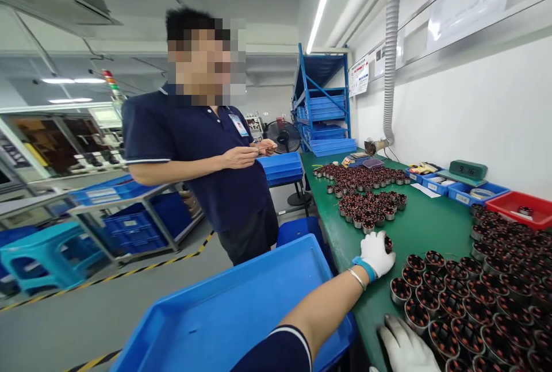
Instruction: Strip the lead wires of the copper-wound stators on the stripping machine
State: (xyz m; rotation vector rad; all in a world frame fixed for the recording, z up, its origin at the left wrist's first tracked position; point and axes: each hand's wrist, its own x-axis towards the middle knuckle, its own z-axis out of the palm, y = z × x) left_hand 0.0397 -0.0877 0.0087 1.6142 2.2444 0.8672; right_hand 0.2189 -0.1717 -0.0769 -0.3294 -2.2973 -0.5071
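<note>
My left hand (pixel 376 253), in a white glove with a blue band and a bracelet at the wrist, is closed around a round copper-wound part (pixel 388 244) on the green table (pixel 414 219). My right hand (pixel 407 348), also gloved, lies at the bottom edge beside the near group of wound parts (pixel 444 337); its fingers are stretched out and partly cut off by the frame. Beyond my left hand stands another group of these parts (pixel 366 208). Each one is a silvery ring with dark and copper-coloured windings inside.
A large blue tray (pixel 241 297) lies left of the table. A person (pixel 207 165) stands beyond it, holding something small. Blue bins (pixel 478 192), a red bin (pixel 521 208) and a green clock (pixel 468 169) line the wall. Blue shelving (pixel 325 99) stands behind.
</note>
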